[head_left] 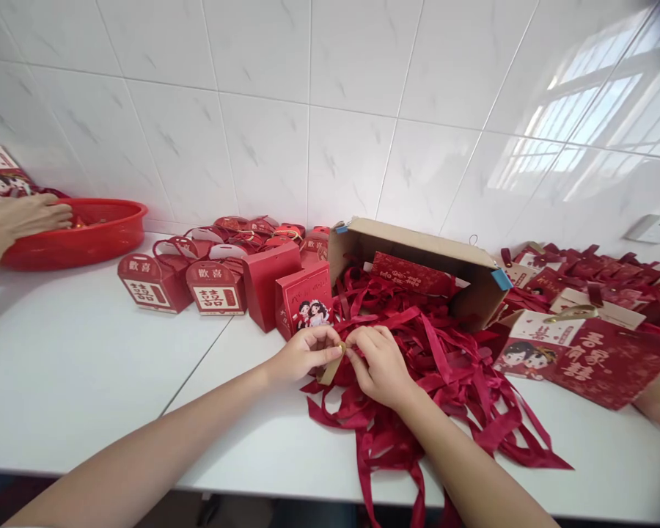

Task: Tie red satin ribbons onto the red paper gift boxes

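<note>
1. Left hand (302,353) and right hand (378,364) pinch a small gold tag (333,362) between fingertips, over the ribbon pile (445,367) on the bench (88,352).
2. Risk: tag slips into ribbons; pinch looks thin.
3. Risk: loose ribbons snag right wrist.

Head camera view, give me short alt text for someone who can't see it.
A person's left hand and right hand pinch a small gold piece over a heap of red ribbons on a white counter. Behind stand small red gift boxes and an open cardboard box; another person's hand reaches into a red basin at far left.
</note>
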Demonstrator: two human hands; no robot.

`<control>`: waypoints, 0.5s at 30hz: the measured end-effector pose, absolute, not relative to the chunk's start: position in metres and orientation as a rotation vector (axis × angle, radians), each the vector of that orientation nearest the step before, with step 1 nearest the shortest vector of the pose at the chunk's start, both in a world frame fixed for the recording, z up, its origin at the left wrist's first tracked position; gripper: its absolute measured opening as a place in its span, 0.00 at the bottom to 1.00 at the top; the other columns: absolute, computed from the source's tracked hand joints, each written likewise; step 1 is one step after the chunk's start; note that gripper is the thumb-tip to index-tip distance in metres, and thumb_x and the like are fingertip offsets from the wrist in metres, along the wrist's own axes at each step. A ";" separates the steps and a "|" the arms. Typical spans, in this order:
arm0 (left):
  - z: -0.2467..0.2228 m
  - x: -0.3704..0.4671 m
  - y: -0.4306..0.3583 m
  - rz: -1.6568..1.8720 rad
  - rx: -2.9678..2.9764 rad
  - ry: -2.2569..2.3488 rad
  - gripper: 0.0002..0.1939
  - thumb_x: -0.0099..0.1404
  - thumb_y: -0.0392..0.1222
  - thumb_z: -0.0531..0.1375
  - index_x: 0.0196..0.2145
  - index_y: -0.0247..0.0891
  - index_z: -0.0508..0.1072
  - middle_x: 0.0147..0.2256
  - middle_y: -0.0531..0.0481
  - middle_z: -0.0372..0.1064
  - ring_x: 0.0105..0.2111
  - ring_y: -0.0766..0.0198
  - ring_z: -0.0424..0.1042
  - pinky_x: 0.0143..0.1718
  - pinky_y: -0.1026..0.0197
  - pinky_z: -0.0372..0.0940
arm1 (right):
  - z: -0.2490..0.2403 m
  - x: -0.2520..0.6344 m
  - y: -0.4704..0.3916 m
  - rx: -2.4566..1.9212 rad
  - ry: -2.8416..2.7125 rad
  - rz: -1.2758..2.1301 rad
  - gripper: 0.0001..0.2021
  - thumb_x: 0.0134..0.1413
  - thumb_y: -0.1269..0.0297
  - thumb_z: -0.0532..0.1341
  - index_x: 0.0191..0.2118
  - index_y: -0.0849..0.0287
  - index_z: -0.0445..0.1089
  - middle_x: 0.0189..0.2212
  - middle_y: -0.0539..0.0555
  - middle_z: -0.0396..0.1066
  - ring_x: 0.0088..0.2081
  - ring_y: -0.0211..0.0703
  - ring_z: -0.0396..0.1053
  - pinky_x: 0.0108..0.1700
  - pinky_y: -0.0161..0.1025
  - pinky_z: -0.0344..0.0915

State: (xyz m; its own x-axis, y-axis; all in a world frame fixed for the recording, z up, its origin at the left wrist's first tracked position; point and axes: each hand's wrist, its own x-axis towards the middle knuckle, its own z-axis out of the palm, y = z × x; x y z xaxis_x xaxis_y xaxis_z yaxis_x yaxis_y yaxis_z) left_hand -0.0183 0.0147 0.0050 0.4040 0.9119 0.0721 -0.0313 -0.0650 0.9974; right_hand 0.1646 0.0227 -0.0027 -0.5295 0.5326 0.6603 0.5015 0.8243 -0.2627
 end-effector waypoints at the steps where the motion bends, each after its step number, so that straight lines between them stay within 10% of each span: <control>1: 0.005 -0.018 0.014 0.957 1.411 0.854 0.19 0.54 0.52 0.65 0.29 0.35 0.66 0.19 0.59 0.59 0.18 0.75 0.57 0.19 0.69 0.51 | -0.003 0.165 0.023 -0.754 -2.207 0.084 0.05 0.58 0.71 0.52 0.34 0.58 0.64 0.30 0.53 0.69 0.33 0.42 0.64 0.40 0.42 0.55; 15: 0.013 -0.022 0.013 1.094 1.499 1.055 0.17 0.54 0.51 0.65 0.27 0.36 0.65 0.18 0.59 0.58 0.18 0.73 0.56 0.19 0.69 0.51 | -0.013 0.147 0.024 -0.581 -1.511 1.262 0.11 0.47 0.59 0.66 0.37 0.56 0.72 0.35 0.53 0.74 0.37 0.42 0.72 0.42 0.40 0.71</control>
